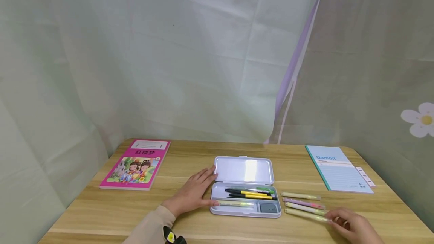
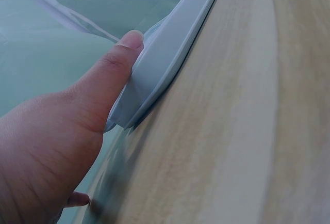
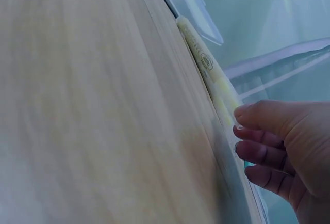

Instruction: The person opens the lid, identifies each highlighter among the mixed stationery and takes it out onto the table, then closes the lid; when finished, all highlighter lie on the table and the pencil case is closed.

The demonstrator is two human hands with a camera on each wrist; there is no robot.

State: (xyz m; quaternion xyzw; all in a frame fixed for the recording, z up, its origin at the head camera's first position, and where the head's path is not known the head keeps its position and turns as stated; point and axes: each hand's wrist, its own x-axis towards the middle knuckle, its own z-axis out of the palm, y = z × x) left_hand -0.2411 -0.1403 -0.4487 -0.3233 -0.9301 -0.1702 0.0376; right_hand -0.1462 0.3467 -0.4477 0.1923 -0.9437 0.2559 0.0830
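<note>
A white pencil case (image 1: pixel 244 180) lies open with its lid folded back. Inside it are yellow-and-black pens (image 1: pixel 252 195), a green-tipped clear pen (image 1: pixel 266 190), a pale yellow highlighter (image 1: pixel 237 203) and a dark grey eraser (image 1: pixel 268 208). My left hand (image 1: pixel 193 193) rests at the case's left side, fingers extended along the lid's edge; its thumb touches the front rim, as the left wrist view also shows. To the right of the case, my right hand (image 1: pixel 352 225) pinches the clear end of the nearest pale yellow highlighter (image 3: pixel 206 64) between thumb and finger.
More highlighters lie beside the held one: a purple one (image 1: pixel 301 203) and pale yellow ones (image 1: pixel 300 196). A pink picture book (image 1: pixel 135 165) sits at the far left. At the far right is a light blue notebook (image 1: pixel 339 168), with a white-and-pink strip (image 1: pixel 366 176) partly under it.
</note>
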